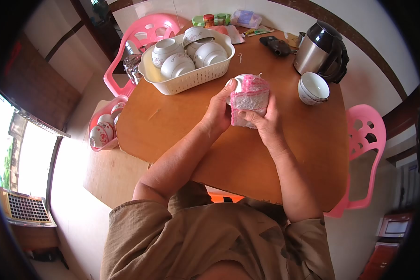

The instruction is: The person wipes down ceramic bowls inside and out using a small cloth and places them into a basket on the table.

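Note:
Above the wooden table, my left hand (219, 108) is closed on a white bowl (238, 84), its thumb on the rim. A pink and white cloth (250, 102) covers much of the bowl. My right hand (265, 120) grips the cloth from the right, with its thumb across the front. To the upper left stands a cream basket (191, 82) with several white bowls (178, 65) in it. Stacked bowls (313, 88) stand to the right of my hands.
A steel kettle (312, 52) and a dark object (276, 46) are at the table's back right. Packets (245, 19) and jars lie by the wall. A pink basket (96, 118) of bowls is left of the table (172, 135). Pink chairs (377, 135) flank it.

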A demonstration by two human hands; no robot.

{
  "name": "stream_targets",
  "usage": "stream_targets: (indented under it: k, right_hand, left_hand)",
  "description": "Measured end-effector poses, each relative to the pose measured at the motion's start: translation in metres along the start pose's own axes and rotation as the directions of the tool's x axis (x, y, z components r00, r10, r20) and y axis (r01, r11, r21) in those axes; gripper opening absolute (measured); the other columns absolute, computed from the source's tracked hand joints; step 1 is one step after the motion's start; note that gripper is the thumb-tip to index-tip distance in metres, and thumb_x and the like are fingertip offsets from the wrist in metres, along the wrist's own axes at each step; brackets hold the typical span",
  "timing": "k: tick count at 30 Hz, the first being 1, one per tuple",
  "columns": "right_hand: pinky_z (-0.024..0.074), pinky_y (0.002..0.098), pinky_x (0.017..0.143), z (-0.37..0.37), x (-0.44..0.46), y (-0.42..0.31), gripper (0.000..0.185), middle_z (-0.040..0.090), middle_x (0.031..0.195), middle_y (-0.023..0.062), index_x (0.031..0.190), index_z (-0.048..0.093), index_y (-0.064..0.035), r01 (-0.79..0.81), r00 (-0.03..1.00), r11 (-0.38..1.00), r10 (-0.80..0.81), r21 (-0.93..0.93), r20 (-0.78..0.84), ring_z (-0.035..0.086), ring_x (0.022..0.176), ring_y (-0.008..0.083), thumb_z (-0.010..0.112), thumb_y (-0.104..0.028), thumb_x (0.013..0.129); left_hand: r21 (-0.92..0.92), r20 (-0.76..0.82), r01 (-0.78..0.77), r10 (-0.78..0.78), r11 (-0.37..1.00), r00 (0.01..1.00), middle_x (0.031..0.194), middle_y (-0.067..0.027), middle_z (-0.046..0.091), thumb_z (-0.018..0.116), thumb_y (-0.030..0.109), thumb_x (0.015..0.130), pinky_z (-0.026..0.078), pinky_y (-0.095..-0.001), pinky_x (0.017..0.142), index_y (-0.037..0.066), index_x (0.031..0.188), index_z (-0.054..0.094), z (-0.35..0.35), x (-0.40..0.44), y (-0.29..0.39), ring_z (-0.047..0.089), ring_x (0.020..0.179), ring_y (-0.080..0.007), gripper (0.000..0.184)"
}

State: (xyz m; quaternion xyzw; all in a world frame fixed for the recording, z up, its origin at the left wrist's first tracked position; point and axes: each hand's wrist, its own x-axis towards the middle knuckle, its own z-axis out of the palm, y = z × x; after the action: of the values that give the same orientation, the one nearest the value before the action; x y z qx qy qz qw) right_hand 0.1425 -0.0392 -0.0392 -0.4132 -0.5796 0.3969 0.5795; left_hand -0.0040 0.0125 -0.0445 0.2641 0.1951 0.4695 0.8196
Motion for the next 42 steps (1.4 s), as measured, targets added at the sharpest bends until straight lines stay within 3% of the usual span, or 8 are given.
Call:
stream_targets:
  k: [6,11,17,22,27,30,37,42]
  right_hand:
    - [0.0513,0.0353,0.091,0.003,-0.008,-0.001,0.061,0.070,0.105,0.0099,0.123,0.058,-0.0021,-0.103,0.988,0.920,0.137,-0.377,0.064,0.067,0.101,0.0241,0.085,-0.023,0.072]
    - [0.0508,0.0321,0.091,-0.013,0.002,-0.005,0.054,0.069,0.110,0.0072,0.114,0.064,-0.0012,-0.260,0.961,0.965,0.256,0.031,0.103,0.064,0.103,0.0188,0.085,-0.009,0.065]
    - [0.0538,0.0306,0.082,-0.046,0.017,0.005,0.055,0.066,0.111,0.0107,0.122,0.060,0.0016,-0.434,0.894,0.876,0.448,0.212,-0.018,0.064,0.103,0.0224,0.077,-0.001,0.069]
    - [0.0501,0.0372,0.089,-0.058,0.025,0.016,0.067,0.060,0.118,0.0135,0.133,0.050,0.0002,-0.202,0.930,0.911,0.063,-0.360,-0.362,0.060,0.110,0.0266,0.079,-0.011,0.074]
    - [0.0480,0.0392,0.089,-0.058,0.018,0.005,0.051,0.061,0.115,0.0102,0.123,0.060,-0.0062,-0.027,0.845,0.476,-0.459,-0.879,-0.274,0.059,0.105,0.0307,0.079,-0.012,0.076]
    - [0.0491,0.0398,0.085,-0.055,0.018,-0.006,0.036,0.063,0.106,0.0098,0.109,0.066,-0.0075,0.112,0.893,0.647,-0.399,-0.754,-0.210,0.061,0.099,0.0319,0.078,-0.009,0.075]
    - [0.0488,0.0439,0.085,-0.060,0.019,0.041,0.017,0.062,0.098,0.0129,0.095,0.065,-0.0055,0.237,0.964,0.547,-0.238,-0.803,0.123,0.059,0.098,0.0353,0.068,-0.008,0.079]
    - [0.0489,0.0438,0.086,-0.055,0.016,0.034,0.013,0.061,0.098,0.0120,0.093,0.066,-0.0052,0.170,0.979,0.550,-0.191,-0.818,0.074,0.058,0.099,0.0338,0.067,-0.006,0.079]
  left_hand:
    - [0.005,-0.150,-0.016,0.017,1.000,0.988,0.119,-0.0096,0.066,0.062,0.060,0.089,0.051,-0.0427,0.097,0.008,0.125,0.059,0.008,-0.006,0.002,0.063,0.109,-0.0242,0.063]
    - [-0.098,-0.134,-0.027,0.014,0.995,0.991,0.118,-0.0106,0.066,0.066,0.060,0.086,0.048,-0.0442,0.102,0.006,0.126,0.059,0.009,-0.007,0.000,0.063,0.110,-0.0262,0.067]
    - [0.017,-0.222,0.179,-0.171,0.984,0.960,0.099,-0.0025,0.067,0.045,0.081,0.083,0.043,-0.0422,0.064,0.025,0.110,0.064,0.006,-0.013,0.015,0.061,0.085,-0.0266,0.065]
    - [-0.046,-0.209,0.222,-0.227,0.974,0.951,0.087,0.0006,0.064,0.043,0.080,0.085,0.041,-0.0414,0.055,0.025,0.102,0.064,0.013,-0.011,0.009,0.059,0.072,-0.0280,0.061]
    - [0.005,-0.125,0.274,-0.271,0.962,0.954,0.088,-0.0010,0.067,0.043,0.079,0.087,0.041,-0.0384,0.051,0.023,0.108,0.065,0.015,-0.015,0.010,0.060,0.068,-0.0238,0.063]
    - [0.008,-0.092,0.247,-0.245,0.969,0.965,0.092,-0.0024,0.070,0.042,0.078,0.087,0.041,-0.0357,0.048,0.021,0.113,0.065,0.017,-0.017,0.009,0.062,0.069,-0.0218,0.066]
    - [0.077,-0.116,0.258,-0.249,0.963,0.962,0.093,-0.0041,0.068,0.045,0.078,0.086,0.042,-0.0364,0.048,0.022,0.110,0.064,0.015,-0.013,0.007,0.061,0.071,-0.0248,0.064]
    - [0.294,-0.280,-0.067,0.153,0.954,0.948,0.080,-0.0113,0.067,0.068,0.069,0.077,0.045,-0.0341,0.042,0.003,0.102,0.064,0.026,-0.017,0.008,0.063,0.059,-0.0244,0.071]
